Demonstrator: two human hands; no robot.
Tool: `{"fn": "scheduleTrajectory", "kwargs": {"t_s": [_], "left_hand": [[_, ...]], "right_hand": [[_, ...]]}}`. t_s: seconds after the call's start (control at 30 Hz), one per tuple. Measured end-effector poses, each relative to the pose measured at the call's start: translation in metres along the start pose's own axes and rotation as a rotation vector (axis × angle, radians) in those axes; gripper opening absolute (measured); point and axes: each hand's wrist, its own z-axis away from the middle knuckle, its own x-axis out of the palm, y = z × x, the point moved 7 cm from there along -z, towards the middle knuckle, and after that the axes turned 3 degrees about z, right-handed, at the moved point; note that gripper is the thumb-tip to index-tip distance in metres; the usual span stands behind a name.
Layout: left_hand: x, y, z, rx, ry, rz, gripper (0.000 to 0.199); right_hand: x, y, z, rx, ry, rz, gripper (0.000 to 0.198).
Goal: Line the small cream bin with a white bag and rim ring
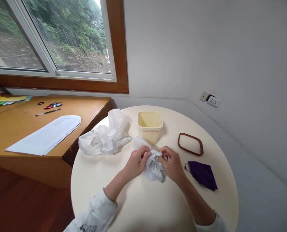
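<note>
Over the middle of the round table, my left hand (138, 161) and my right hand (171, 162) both pinch a crumpled white plastic bag (154, 169). The fingers of each hand are closed on its gathered, twisted part, close together. Loose folds of the bag spread below and behind my hands. Something red shows at my left fingertips, too small to name. Just beyond stands a pale yellow plastic tub (150, 129), upright and without a lid. Right of my right hand lie a brown rounded frame (190, 144) and a dark purple cloth pouch (202, 175) with a cord.
Another crumpled white plastic bag (105, 138) lies at the table's left. The white round table (97, 187) stands near a wooden desk (85, 103) bearing papers (47, 135), a pen (48, 112) and keys (54, 105). A wall with a socket (214, 101) rises behind.
</note>
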Motion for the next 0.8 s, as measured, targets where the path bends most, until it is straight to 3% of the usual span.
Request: {"fn": "scheduleTrajectory", "kwargs": {"t_s": [0.23, 0.37, 0.57, 0.8], "left_hand": [[0.0, 0.006, -0.004, -0.046, -0.069, 0.067, 0.015], [0.003, 0.004, -0.005, -0.079, -0.134, 0.074, 0.017], [-0.01, 0.001, -0.005, -0.074, 0.072, 0.055, 0.018], [-0.017, -0.004, -0.003, -0.106, 0.23, 0.078, 0.017]], "right_hand": [[0.005, -0.016, 0.0, -0.197, -0.154, 0.022, 0.013], [0.006, -0.02, 0.002, -0.21, -0.208, 0.0, 0.014], [0.008, -0.025, 0.003, -0.191, -0.278, -0.047, 0.009], [0.008, -0.02, 0.002, -0.156, -0.227, -0.013, 0.012]]}}
